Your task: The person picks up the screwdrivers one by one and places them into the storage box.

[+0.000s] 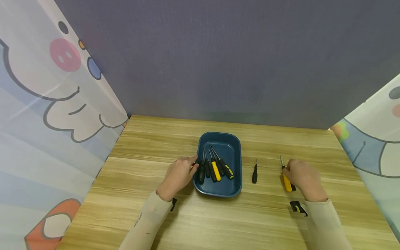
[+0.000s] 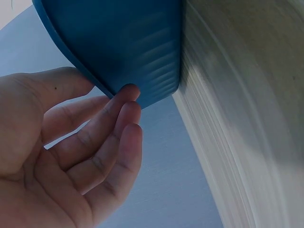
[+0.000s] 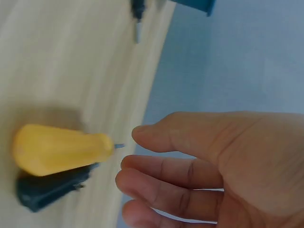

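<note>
My left hand point(image 1: 178, 173) pinches the left rim of a blue tray point(image 1: 240, 159); in the left wrist view its thumb lies at the rim and its fingertips touch the outer wall point(image 2: 142, 61). Inside the tray lie several screwdrivers, among them one with a yellow handle point(image 1: 216, 172) and a black-and-yellow one point(image 1: 227, 170). On the right, my right hand point(image 1: 304, 178) hovers by a yellow-handled screwdriver point(image 3: 61, 149) on the table. Its thumb and fingers are apart, with nothing between them. A black-handled screwdriver point(image 3: 47, 190) lies right against the yellow one.
Between the tray and my right hand a small black screwdriver point(image 1: 255, 175) lies on the wooden table point(image 1: 150, 139). A grey partition point(image 1: 231, 69) rises behind the table's back edge. Cartoon-printed cloths point(image 1: 93, 114) hang at both sides.
</note>
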